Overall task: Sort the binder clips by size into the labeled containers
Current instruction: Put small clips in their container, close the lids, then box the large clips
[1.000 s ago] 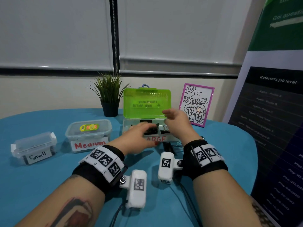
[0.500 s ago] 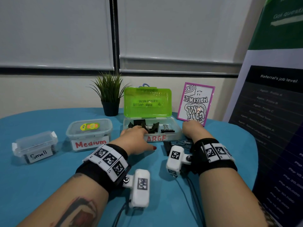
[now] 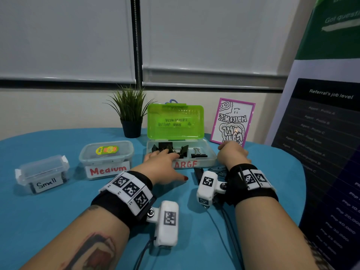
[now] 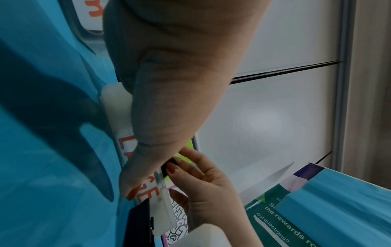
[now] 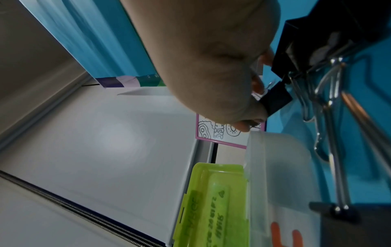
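The Large box (image 3: 211, 162) stands with its green lid (image 3: 175, 121) up and several black binder clips (image 3: 165, 147) inside. My left hand (image 3: 163, 164) lies flat on its front left rim, fingers straight, thumb along the label. My right hand (image 3: 231, 152) is just off the box's right end. In the right wrist view its fingers and thumb close on a small black binder clip (image 5: 275, 102) on the cloth. More large clips (image 3: 198, 173) with wire handles lie under my right wrist. The Medium tub (image 3: 106, 156) and Small tub (image 3: 41, 172) sit lidded at left.
A potted plant (image 3: 131, 117) stands behind the Medium tub and a pink-framed drawing (image 3: 232, 121) behind my right hand. A tall banner (image 3: 321, 133) lines the right edge of the round blue table (image 3: 58, 211). Wrist-camera cables trail toward me.
My right hand left the space over the Large box and came down beside its right end. My left hand drew back from inside the box onto its front rim.
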